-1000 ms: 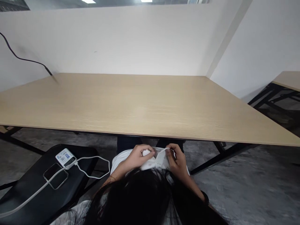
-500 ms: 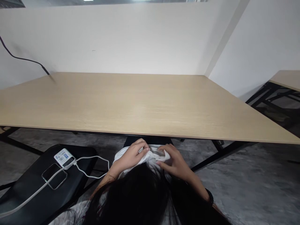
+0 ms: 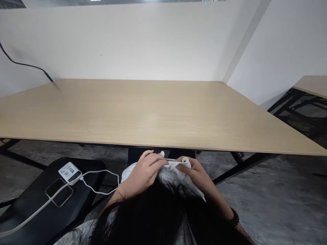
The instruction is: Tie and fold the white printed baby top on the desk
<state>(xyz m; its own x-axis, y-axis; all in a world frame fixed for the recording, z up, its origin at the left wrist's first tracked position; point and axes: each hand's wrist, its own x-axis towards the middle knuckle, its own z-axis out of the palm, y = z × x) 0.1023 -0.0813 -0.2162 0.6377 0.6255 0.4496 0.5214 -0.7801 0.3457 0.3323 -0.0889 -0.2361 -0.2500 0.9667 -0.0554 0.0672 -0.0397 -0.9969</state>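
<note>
At my lap, just below the table's front edge, a bunched white cloth (image 3: 176, 177) lies between my hands. My right hand (image 3: 196, 173) is closed on its upper right edge, thumb on top, where the cloth curls into a small roll. My left hand (image 3: 149, 168) is bent over the left part of the cloth, its fingers pinched together at the upper edge. A loose flap hangs down beside my right wrist. Long dark hair hides the cloth's lower part, so I cannot tell whether it is a garment.
A wood-topped table (image 3: 153, 112) stretches ahead, up to a white partition (image 3: 143, 41). On the black chair (image 3: 76, 204) at my left lie a phone (image 3: 59, 192) and a white device (image 3: 69, 172) with a white cable (image 3: 38, 212). A black cable (image 3: 28, 64) reaches the far left corner.
My right hand has gone from spread fingers to a grip on the cloth's edge. My left hand has shifted slightly right. The cloth is now stretched between them, with a flap hanging at the right.
</note>
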